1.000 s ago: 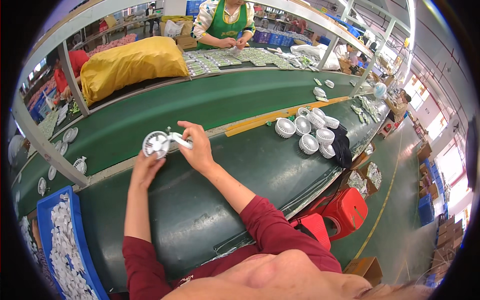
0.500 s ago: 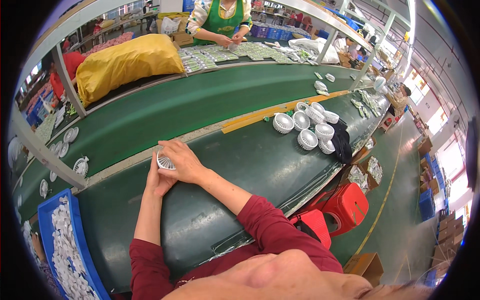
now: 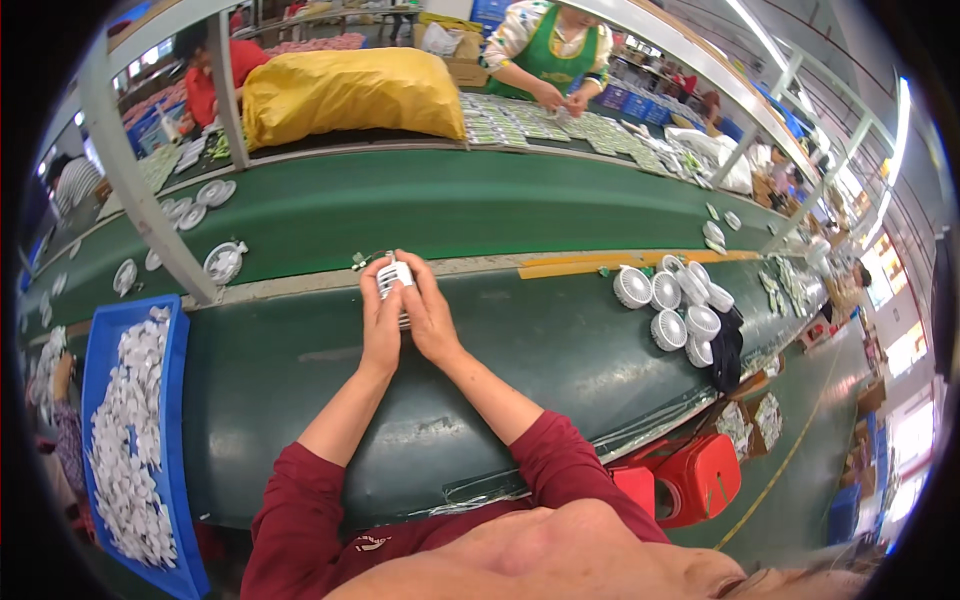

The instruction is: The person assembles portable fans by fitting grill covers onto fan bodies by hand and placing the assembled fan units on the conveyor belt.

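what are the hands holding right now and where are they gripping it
Both hands hold one small white ribbed round part above the green bench. The left hand grips its left side, the right hand its right side; fingers hide its lower half.

A small white round fan part (image 3: 393, 278) with ribbed slats, held on edge between both hands, only its upper portion showing above the fingers. It sits over the near green bench, just before the conveyor's edge.
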`<state>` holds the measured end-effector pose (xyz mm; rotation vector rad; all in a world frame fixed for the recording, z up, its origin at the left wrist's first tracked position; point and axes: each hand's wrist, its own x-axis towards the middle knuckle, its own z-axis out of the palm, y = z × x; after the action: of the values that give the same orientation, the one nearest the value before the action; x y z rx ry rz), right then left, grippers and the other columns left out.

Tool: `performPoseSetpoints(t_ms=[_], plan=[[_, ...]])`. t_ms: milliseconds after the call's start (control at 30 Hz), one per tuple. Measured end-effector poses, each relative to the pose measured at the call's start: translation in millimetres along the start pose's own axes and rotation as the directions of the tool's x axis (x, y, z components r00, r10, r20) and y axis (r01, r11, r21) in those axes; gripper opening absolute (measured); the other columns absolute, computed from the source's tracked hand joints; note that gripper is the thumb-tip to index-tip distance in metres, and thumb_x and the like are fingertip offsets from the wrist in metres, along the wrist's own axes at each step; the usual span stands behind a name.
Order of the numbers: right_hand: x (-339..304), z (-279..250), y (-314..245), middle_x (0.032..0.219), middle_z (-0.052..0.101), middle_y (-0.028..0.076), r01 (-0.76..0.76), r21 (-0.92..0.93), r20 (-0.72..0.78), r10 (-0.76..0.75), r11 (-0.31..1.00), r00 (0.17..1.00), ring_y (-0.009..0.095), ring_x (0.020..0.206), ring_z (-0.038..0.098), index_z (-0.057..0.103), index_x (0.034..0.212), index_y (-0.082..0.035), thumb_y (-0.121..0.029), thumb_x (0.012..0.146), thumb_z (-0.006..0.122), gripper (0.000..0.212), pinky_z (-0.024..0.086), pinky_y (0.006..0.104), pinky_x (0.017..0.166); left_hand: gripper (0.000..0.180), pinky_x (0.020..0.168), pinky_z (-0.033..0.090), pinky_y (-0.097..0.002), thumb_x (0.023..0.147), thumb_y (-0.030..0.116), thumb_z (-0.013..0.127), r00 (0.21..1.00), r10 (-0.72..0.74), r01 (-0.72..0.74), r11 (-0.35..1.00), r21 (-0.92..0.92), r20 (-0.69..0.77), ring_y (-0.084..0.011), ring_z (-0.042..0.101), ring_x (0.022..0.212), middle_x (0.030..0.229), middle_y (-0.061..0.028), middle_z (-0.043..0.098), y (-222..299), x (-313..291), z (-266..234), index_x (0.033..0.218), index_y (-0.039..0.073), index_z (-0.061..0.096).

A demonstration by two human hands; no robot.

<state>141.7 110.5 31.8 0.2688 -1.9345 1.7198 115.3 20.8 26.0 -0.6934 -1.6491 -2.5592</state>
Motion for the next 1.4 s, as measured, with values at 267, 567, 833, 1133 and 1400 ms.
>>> performPoseSetpoints(t_ms=[267, 567, 833, 1133, 1400], plan=[[-4.4, -0.2, 7.4, 0.149, 0.026, 0.026, 0.290, -0.324, 0.111, -0.268, 0.901, 0.957, 0.041, 0.136, 0.030, 0.025, 0.146, -0.003, -0.053, 0.087, 0.052, 0.082, 0.028, 0.0433, 0.110, 0.027, 0.084, 0.049, -0.0311, 0.100, 0.028, 0.048, 0.964, -0.220, 0.144, 0.904, -0.402, -0.150, -0.0151, 0.058, 0.100, 0.110, -0.0051, 0.057, 10.5, 11.6, -6.8, 0.122, 0.011, 0.049], [-6.4, 12.3, 6.0, 0.143, 0.036, 0.016, 0.026, 0.195, 0.098, -0.045, 0.981, 0.994, 0.026, 0.135, 0.034, 0.027, 0.144, 0.001, -0.040, 0.096, 0.044, 0.065, 0.025, 0.0344, 0.111, 0.027, 0.094, 0.041, -0.0291, 0.097, 0.005, 0.046, 0.961, 0.231, -0.226, 0.973, 0.052, -0.154, -0.0146, 0.049, 0.107, 0.115, -0.0069, 0.050, 14.3, 6.0, -2.0, 0.124, 0.005, 0.044], [26.6, -110.0, 22.7, 0.129, 0.053, 0.018, 0.006, -0.549, 0.004, -0.004, 0.836, 1.000, 0.032, 0.120, 0.051, 0.048, 0.132, -0.006, -0.033, 0.075, 0.076, 0.069, 0.040, 0.0385, 0.102, 0.035, 0.097, 0.043, -0.0342, 0.095, 0.012, 0.054, 0.997, 0.063, -0.072, 0.868, 0.491, 0.035, -0.0223, 0.055, 0.114, 0.121, -0.0139, 0.056, -64.5, 4.0, -26.7, 0.127, 0.001, 0.044], [11.0, -440.9, -7.2, 0.111, 0.061, 0.021, -0.276, -0.954, -0.300, -0.342, 0.118, 0.891, 0.037, 0.105, 0.057, 0.060, 0.115, 0.001, -0.038, 0.067, 0.081, 0.066, 0.043, 0.0463, 0.095, 0.018, 0.090, 0.046, -0.0390, 0.079, 0.009, 0.062, 0.959, 0.126, -0.270, 0.670, 0.691, 0.253, -0.0304, 0.057, 0.107, 0.113, -0.0096, 0.061, -55.3, -4.2, -12.0, 0.097, 0.008, 0.062], [-20.3, -522.3, -14.2, 0.146, 0.035, 0.016, -0.740, -0.559, -0.742, -0.173, -0.374, 0.648, 0.036, 0.133, 0.035, 0.049, 0.133, -0.033, -0.052, 0.078, 0.068, 0.061, 0.043, 0.0607, 0.091, 0.012, 0.086, 0.047, -0.0392, 0.082, 0.010, 0.060, 0.957, 0.142, -0.286, 0.613, 0.736, 0.254, -0.0301, 0.056, 0.105, 0.116, -0.0083, 0.059, -49.3, -10.3, -19.4, 0.094, 0.008, 0.060]])
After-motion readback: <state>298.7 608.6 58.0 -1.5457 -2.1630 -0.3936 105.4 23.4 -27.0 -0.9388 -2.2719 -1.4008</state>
